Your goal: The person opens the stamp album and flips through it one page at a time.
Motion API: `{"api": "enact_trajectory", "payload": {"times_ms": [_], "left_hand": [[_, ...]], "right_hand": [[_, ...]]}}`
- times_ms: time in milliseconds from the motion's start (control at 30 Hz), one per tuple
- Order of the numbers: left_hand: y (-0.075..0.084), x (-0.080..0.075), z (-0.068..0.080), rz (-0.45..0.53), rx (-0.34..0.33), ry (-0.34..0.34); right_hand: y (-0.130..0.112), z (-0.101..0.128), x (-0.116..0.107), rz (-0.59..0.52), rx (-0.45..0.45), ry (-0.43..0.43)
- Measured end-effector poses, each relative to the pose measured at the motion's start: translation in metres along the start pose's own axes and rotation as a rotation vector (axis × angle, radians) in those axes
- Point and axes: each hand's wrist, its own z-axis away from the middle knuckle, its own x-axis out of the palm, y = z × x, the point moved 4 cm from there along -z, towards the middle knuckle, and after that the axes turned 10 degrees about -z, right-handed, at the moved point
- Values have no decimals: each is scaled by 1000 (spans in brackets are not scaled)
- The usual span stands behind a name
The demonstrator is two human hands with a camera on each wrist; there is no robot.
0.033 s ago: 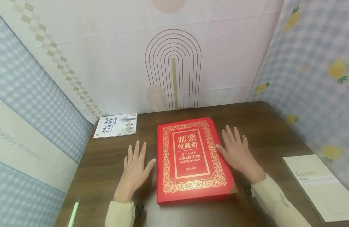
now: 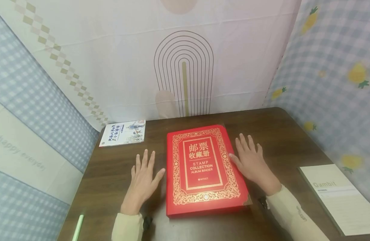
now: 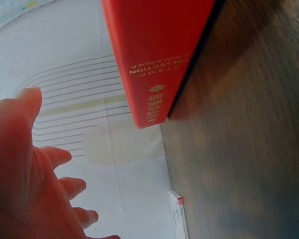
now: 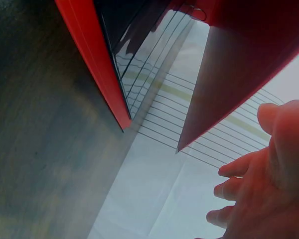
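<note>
A red stamp album binder [image 2: 200, 170] with gold lettering and an ornate gold border lies on the brown table, front cover up. My left hand [image 2: 143, 184] is beside its spine, fingers spread, the thumb pointing toward the binder. On the other side is my right hand [image 2: 253, 164], also with spread fingers; its thumb tip overlaps the binder's right edge in the head view. From the right wrist, the cover [image 4: 239, 64] stands a little apart from the black inner pages [image 4: 127, 30] along that side. Neither hand holds anything.
A white illustrated book [image 2: 123, 134] lies at the back left of the table [image 2: 103, 190]. A pale "Gambit" booklet [image 2: 338, 204] is at the right edge, a light green stick [image 2: 78, 228] at the front left. Patterned cloths [image 2: 124, 67] hang around the table.
</note>
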Motion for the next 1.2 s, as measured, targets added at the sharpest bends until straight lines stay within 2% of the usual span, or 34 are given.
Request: {"api": "enact_trajectory", "payload": {"times_ms": [233,567,667,900,1100,1200], "left_hand": [[4,0,2,7,-1,5],[30,0,17,32,39,4],[35,-2,21,30,48,15],[45,-1,27,46,45,-7],[54,-1,33,66,47,11],[61,2,38,66,66,7]], "right_hand": [[-3,2,0,-12,-12,6],[-3,4,3,-44,-10,16],[-2,5,3,-58,-11,33],[7,4,0,-44,0,55],[14,1,-3,-76,4,75],[16,0,-4,-68,17,74]]}}
